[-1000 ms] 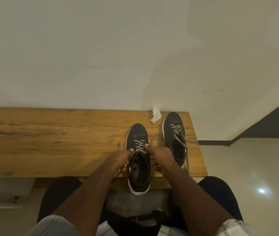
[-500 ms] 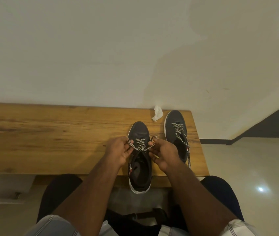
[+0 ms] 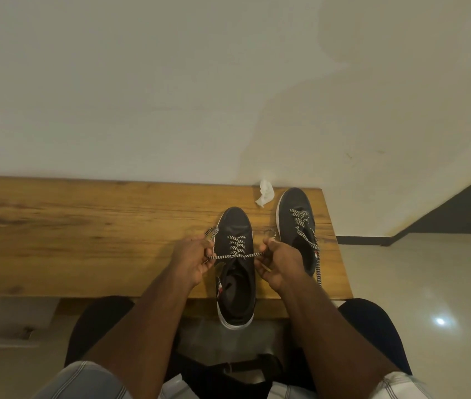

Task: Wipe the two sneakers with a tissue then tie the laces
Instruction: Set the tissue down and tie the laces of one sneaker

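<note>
Nearest the person, the near sneaker [image 3: 235, 266] stands on the wooden bench [image 3: 84, 234], heel overhanging the front edge. Left hand [image 3: 192, 262] and right hand [image 3: 279, 262] each pinch one end of its lace [image 3: 235, 256], drawn taut across the tongue. Judgement: the cord is soft, light and limp; hold it close to the crossing so tension keeps. Beyond, just beside, the far sneaker [image 3: 297, 226] lies with laces loose, one trailing off the edge. Farthest, the crumpled tissue [image 3: 265, 192] sits against the wall.
</note>
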